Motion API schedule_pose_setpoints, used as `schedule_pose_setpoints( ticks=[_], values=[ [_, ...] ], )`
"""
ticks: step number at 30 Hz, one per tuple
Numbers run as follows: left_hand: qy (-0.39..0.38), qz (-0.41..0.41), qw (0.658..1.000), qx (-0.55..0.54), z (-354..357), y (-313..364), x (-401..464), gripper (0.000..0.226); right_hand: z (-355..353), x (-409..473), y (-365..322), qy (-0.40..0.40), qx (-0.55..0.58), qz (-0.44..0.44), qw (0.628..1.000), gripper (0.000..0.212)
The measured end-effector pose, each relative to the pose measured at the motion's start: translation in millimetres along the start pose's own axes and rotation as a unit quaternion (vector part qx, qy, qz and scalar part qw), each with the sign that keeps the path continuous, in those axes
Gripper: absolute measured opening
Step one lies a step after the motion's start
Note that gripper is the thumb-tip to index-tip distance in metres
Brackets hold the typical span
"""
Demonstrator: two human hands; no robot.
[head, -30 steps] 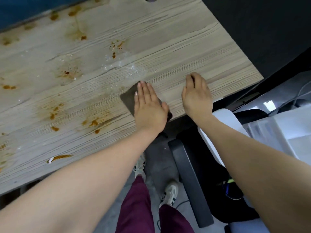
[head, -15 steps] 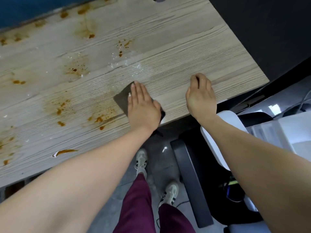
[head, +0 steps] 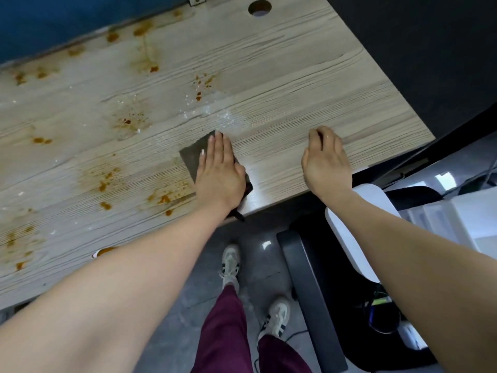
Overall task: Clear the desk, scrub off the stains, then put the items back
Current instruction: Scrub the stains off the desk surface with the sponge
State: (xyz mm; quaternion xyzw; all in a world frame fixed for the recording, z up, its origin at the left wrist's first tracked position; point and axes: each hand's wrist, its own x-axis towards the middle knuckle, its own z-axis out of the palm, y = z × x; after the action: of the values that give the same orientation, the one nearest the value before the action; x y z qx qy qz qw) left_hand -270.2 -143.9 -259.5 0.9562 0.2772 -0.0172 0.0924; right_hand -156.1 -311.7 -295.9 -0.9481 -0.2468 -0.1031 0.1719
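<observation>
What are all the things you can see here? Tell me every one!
desk: one, pale wood grain, fills the upper left.
stains: many, orange-brown, spread over the desk's left and far parts.
scrub pad: one, dark grey, flat on the desk near its front edge.
cable hole: one, round, far edge of the desk.
partition: one, blue, behind the desk.
chair: one, black and white, on the floor at right.
shoes: two, white, on the grey floor.
trousers: maroon, bottom centre.
left hand: flat, pressing the pad.
right hand: resting on the desk.
</observation>
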Motion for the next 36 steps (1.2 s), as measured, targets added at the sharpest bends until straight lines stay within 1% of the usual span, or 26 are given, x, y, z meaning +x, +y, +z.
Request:
schedule_pose_setpoints(
  ticks=[2, 4, 6, 9, 12, 16, 19, 22, 26, 30, 32, 36],
  values=[
    [0.004, -0.003, 1.000, -0.019, 5, 25, 4, 0.060, -1, 0, -2, -0.011, -0.008, 0.005, 1.000, 0.042],
    [-0.001, 0.053, 0.998, -0.032, 10, 58, 15, 0.060, -3, 1, -4, -0.018, -0.014, 0.009, 1.000, 0.043],
    [-0.022, 0.118, 0.992, -0.042, 11, 79, 29, 0.059, -5, 1, -4, -0.029, -0.005, 0.009, 1.000, 0.044],
    [-0.037, 0.175, 0.982, -0.056, 14, 76, 41, 0.061, -4, 0, -2, -0.018, -0.023, 0.003, 1.000, 0.041],
    [-0.012, 0.158, 0.986, -0.053, 13, 64, 39, 0.066, -5, 1, -3, -0.031, -0.017, -0.001, 0.999, 0.039],
    [-0.015, 0.150, 0.988, -0.027, 14, 68, 38, 0.066, -12, 2, -4, -0.072, -0.005, 0.016, 0.997, 0.046],
    [-0.009, 0.156, 0.987, -0.021, 11, 54, 39, 0.063, -19, 6, -8, -0.095, -0.052, 0.004, 0.994, 0.045],
    [-0.011, 0.111, 0.994, -0.020, 3, 18, 41, 0.062, -24, 16, -18, -0.140, -0.085, -0.003, 0.987, 0.046],
    [-0.013, 0.030, 0.999, 0.013, -10, -38, 46, 0.062, -19, 34, -46, -0.114, -0.062, -0.025, 0.991, 0.044],
    [-0.008, -0.002, 1.000, -0.001, -9, -36, 46, 0.061, -13, 55, -58, -0.119, -0.034, -0.004, 0.992, 0.034],
    [-0.002, 0.016, 1.000, -0.013, -5, -17, 51, 0.060, -14, 62, -56, -0.123, -0.029, 0.006, 0.992, 0.032],
    [-0.002, 0.105, 0.994, -0.027, 2, 37, 82, 0.060, -16, 70, -49, -0.146, -0.035, 0.020, 0.988, 0.028]
  ],
)
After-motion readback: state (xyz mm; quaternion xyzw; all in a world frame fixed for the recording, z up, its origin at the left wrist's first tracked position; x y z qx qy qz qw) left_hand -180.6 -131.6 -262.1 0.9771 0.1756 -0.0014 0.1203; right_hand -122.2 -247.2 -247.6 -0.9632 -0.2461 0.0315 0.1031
